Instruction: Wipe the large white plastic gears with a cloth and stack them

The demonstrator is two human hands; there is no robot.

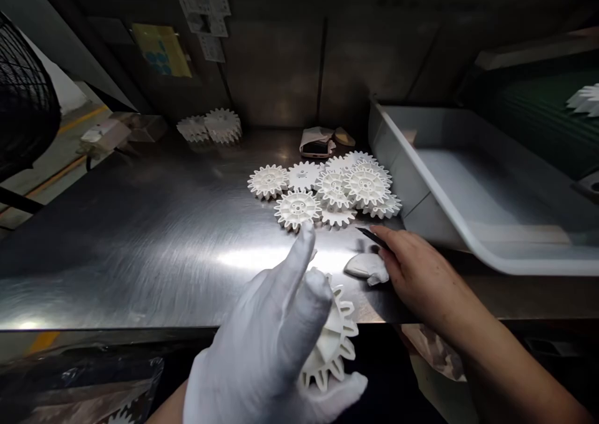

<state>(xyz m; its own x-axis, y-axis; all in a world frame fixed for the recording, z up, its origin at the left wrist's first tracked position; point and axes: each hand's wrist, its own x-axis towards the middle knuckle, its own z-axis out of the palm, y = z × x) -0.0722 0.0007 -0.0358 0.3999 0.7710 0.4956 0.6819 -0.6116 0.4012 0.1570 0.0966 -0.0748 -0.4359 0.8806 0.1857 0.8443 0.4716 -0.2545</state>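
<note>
A left hand in a white cotton glove point(266, 330) sits over the near edge of the brushed stainless-steel worktop point(140, 274), holding a white toothed plastic gear point(334, 343) tilted on edge against its right side. The gloved fingers point(302, 255) stand apart, with the upper two spread and raised, while the gear lies between them and the thumb point(344, 389).

The bare right hand point(416, 268) rests near the worktop's right edge. Its fingers point(390, 240) are together, pinching a thin black pointed tool point(372, 237), perhaps a marker or a blade, though it is too small and dark to be sure. A crumpled white cloth point(365, 268) lies just beside that hand.

Beyond the gloved fingertip, a cluster of flat white plastic gears point(333, 188) overlaps toward the far right of the worktop. Two more white gears point(208, 126) stand together near the far edge, left of a phone in a clear bag point(316, 143). A wide grey plastic tray point(468, 187) sits just past the right edge, a black wire fan point(23, 93) stands beyond the left corner, and a clear plastic bag point(79, 386) lies below the near edge.
</note>
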